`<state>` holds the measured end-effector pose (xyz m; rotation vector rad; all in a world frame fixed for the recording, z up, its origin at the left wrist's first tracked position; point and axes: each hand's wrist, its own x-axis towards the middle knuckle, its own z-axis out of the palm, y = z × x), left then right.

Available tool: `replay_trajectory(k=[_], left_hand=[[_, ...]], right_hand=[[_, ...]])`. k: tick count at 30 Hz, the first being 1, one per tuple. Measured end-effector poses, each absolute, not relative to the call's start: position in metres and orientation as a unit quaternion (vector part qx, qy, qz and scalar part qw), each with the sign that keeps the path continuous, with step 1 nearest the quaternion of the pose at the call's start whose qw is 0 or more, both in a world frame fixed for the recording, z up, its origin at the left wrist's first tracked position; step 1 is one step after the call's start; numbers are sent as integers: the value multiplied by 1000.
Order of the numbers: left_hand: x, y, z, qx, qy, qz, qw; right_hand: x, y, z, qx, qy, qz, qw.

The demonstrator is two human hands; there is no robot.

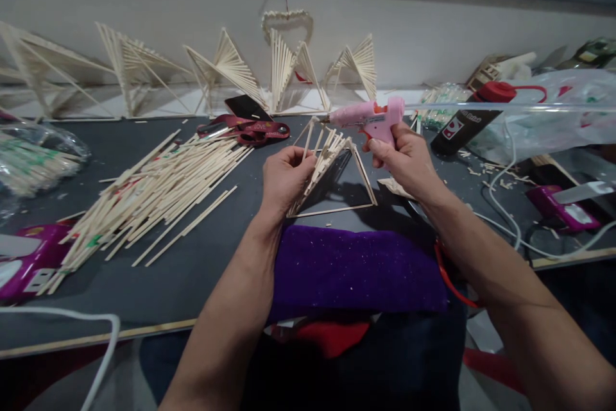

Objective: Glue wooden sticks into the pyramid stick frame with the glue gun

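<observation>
My right hand (402, 153) is wrapped round the grip of a pink hot glue gun (368, 117), its nozzle pointing left. The nozzle tip is at or very near the top corner of a small frame of thin wooden sticks (332, 209), which stands on the dark table. My left hand (287, 179) pinches sticks on the frame's left side; its fingertips partly hide which ones. A long clear glue stick (462, 106) sticks out of the gun's back end. Just in front of the frame lies a purple cloth (356, 270).
A pile of loose wooden sticks (168, 196) lies left, with a maroon lanyard (262, 132) behind it. Finished-looking stick frames (231, 68) line the wall. At right are a dark bottle (466, 122), a white cable (495, 190), stick scraps and a purple device (561, 209).
</observation>
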<state>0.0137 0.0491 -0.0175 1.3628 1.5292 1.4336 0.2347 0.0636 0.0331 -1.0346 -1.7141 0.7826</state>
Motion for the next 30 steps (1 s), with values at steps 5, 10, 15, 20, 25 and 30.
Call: replay_trajectory(k=[5, 10, 15, 20, 25, 30], left_hand=[[14, 49, -18, 513, 586, 540, 321], [13, 50, -20, 517, 583, 540, 319], [14, 50, -19, 515, 585, 541, 318], [15, 49, -17, 509, 585, 542, 323], [16, 48, -16, 504, 584, 545, 328], [15, 48, -14, 511, 587, 541, 319]], right_hand=[[236, 63, 31, -423, -717, 300, 466], [237, 63, 23, -426, -735, 241, 469], [238, 64, 21, -432, -740, 226, 463], [238, 62, 22, -432, -741, 232, 458], [238, 63, 20, -440, -743, 229, 450], [242, 55, 33, -436, -725, 261, 465]])
